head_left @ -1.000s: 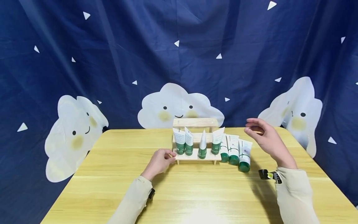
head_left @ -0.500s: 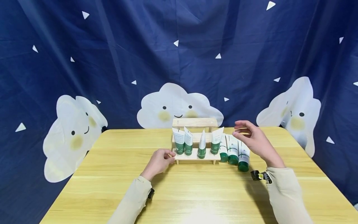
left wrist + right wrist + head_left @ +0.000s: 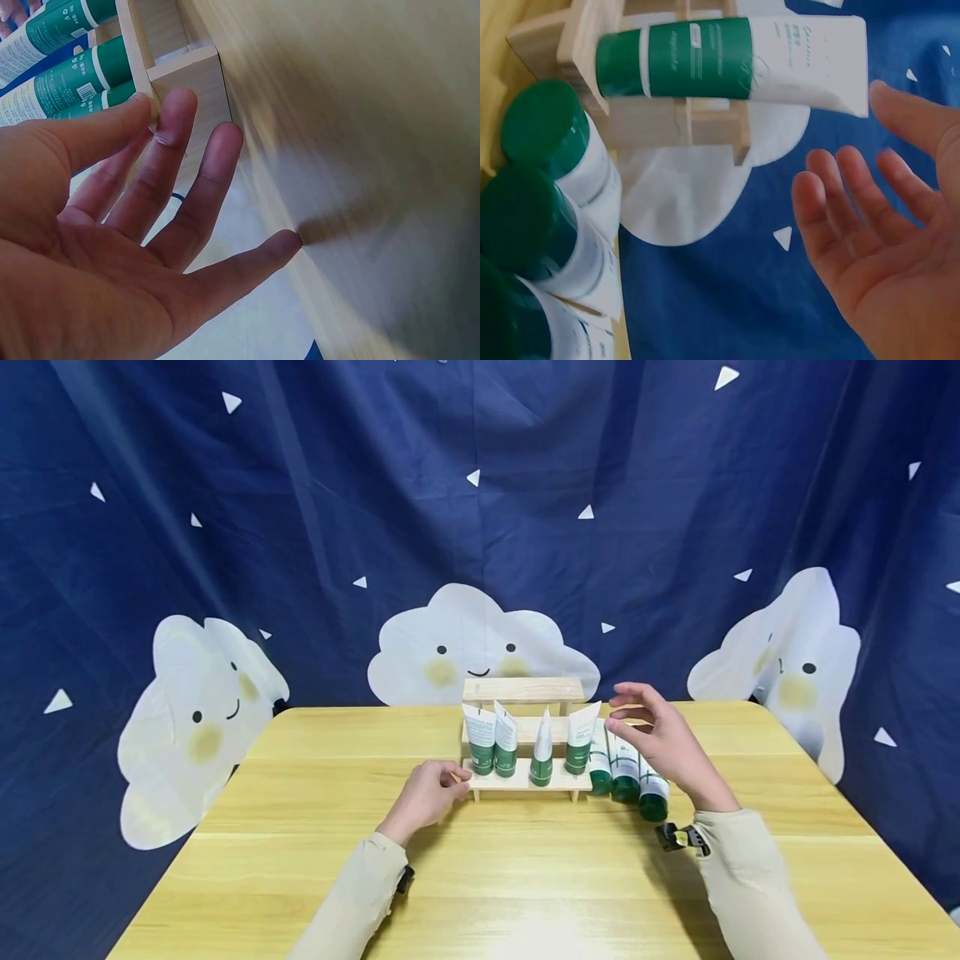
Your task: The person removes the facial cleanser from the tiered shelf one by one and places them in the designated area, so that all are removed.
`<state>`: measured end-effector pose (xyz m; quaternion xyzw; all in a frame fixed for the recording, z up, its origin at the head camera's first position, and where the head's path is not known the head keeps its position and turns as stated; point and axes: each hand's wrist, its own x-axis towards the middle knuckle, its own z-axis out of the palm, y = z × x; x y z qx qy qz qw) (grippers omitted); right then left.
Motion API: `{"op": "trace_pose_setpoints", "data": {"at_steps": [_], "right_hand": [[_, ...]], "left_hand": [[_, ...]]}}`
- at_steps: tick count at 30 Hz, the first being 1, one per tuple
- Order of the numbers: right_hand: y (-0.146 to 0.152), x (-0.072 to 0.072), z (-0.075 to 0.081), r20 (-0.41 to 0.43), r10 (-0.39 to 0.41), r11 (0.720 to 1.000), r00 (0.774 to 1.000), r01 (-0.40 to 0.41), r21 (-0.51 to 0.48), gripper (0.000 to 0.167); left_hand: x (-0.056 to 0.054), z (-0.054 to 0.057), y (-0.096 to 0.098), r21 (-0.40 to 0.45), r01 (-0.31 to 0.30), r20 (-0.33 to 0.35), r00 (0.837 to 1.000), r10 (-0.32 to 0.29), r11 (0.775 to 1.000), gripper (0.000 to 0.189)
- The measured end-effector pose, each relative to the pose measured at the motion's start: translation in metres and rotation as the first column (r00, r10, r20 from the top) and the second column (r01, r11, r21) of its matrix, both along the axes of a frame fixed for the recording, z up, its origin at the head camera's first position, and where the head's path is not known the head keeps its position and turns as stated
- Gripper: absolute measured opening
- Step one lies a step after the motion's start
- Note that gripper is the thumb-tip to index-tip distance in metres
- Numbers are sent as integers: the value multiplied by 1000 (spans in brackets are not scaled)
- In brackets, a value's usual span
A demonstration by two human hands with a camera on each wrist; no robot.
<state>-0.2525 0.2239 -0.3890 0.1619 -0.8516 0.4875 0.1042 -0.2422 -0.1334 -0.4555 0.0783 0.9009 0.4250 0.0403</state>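
A tiered wooden display stand (image 3: 522,687) carries several white-and-green squeeze tubes upright on their caps along its lowest step. My left hand (image 3: 422,796) holds the left end of that step between thumb and fingertip; in the left wrist view the other fingers of the left hand (image 3: 150,247) spread away from the wood. My right hand (image 3: 667,739) hovers right of the rightmost standing tube (image 3: 580,739), with nothing in its grasp. In the right wrist view the thumb is close to the top end of that tube (image 3: 810,64); contact cannot be told.
Three more squeeze tubes lie on the table right of the stand, partly behind my right hand: a left one (image 3: 599,768), a middle one (image 3: 625,777) and a right one (image 3: 654,797). A blue curtain (image 3: 480,527) with clouds hangs behind the wooden table (image 3: 337,743).
My right hand has moved left, from beyond the lying tubes to above them, close to the rightmost standing tube. The left hand and the stand have kept their place.
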Motion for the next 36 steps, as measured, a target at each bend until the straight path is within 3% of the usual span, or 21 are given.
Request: {"op": "trace_pose_setpoints", "data": {"at_steps": [5,18,29,36], "right_hand": [[-9,-3,-4,-10,2,1000,1000,-2,-19,52],[-22,-4,-13,-44,12,1000,999,-12,-11,38],[-25,-3,-15,-18,-27,1000,999,27,-1,34],[-24,-4,-17,-47,-53,998,997,54,18,31]], "left_hand": [[0,1,1,-2,-6,-10,1000,6,1000,12],[0,-1,1,-9,-4,-13,1000,4,1000,13],[-1,0,1,-7,-5,-19,1000,5,1000,12],[-1,-1,0,-6,-2,-13,1000,2,1000,12]]}}
